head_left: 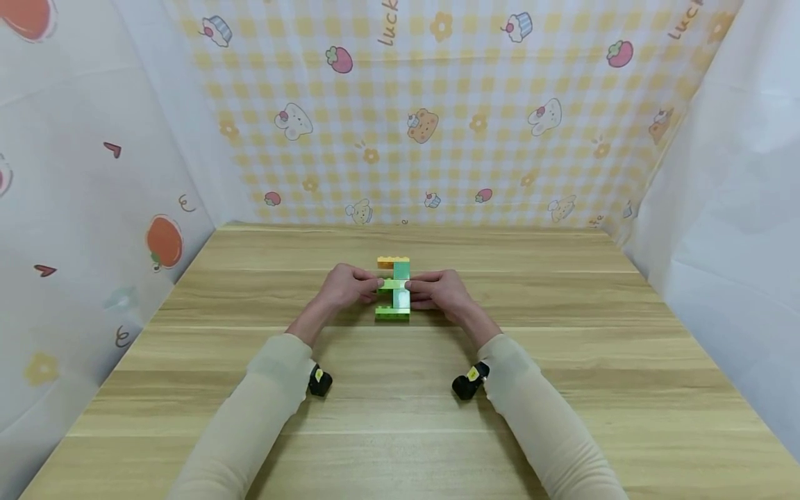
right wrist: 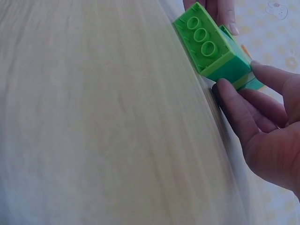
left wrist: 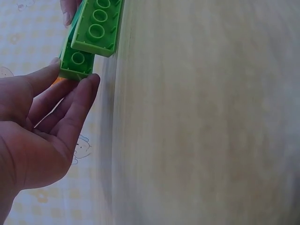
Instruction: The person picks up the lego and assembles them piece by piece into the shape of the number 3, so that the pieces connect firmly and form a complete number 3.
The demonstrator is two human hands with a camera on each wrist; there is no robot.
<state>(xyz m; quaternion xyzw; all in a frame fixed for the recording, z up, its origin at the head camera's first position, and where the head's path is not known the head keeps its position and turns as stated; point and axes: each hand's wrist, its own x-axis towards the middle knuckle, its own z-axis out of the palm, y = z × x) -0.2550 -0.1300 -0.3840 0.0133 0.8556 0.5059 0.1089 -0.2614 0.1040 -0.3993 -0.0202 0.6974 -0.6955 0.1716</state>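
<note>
Between the two hands is a building-brick structure (head_left: 401, 300) shaped like a backward E. Its spine has two dark green bricks; the bars are an orange brick (head_left: 387, 262) at the far end, a light green brick (head_left: 389, 285) in the middle and another light green brick (head_left: 392, 314) nearest the person. The left hand (head_left: 342, 286) pinches the free end of the middle bar between thumb and fingers. On the opposite side, the right hand (head_left: 446, 289) grips the spine near that same bar. Hollow brick undersides (left wrist: 96, 31) show in the left wrist view.
A wooden table (head_left: 387, 410) lies under the structure. Behind it hangs a yellow checked cloth (head_left: 387, 167) with cartoon prints, and white cloths stand at both sides. Black wrist cameras (head_left: 320, 380) sit at the inner sides of the sleeves.
</note>
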